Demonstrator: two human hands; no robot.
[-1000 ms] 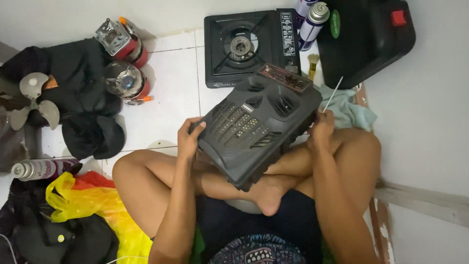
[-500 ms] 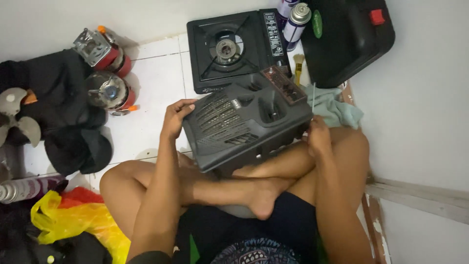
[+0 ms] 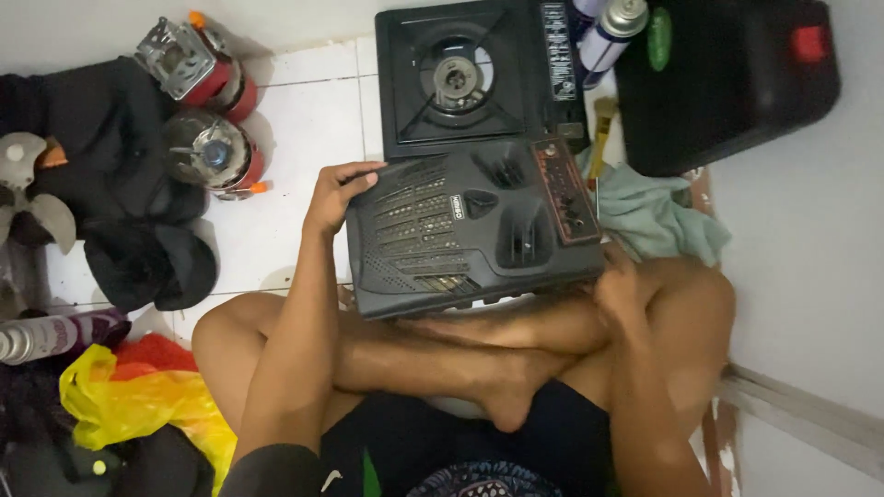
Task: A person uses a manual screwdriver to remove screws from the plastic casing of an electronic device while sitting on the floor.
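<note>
A black vented stove casing [image 3: 470, 237], turned underside up, rests on my crossed legs. My left hand [image 3: 336, 193] grips its upper left corner, thumb on the top face. My right hand [image 3: 624, 281] holds the lower right corner, partly tucked beneath it. A red-brown label panel runs along the casing's right end. Just beyond it on the white tile floor [image 3: 313, 120] lies a black portable gas stove [image 3: 465, 78] with its round burner facing up.
A black carry case [image 3: 727, 78] and spray cans [image 3: 603, 37] sit at the top right, with a pale green cloth [image 3: 654, 216] below them. Two red camping burners [image 3: 207, 110], dark clothing [image 3: 101, 166], a fan blade [image 3: 28, 189] and a yellow plastic bag [image 3: 138, 405] crowd the left.
The casing has swung down from a steep tilt to lie flatter across my legs, and my left hand has slid up onto its upper left corner. The view has shifted slightly.
</note>
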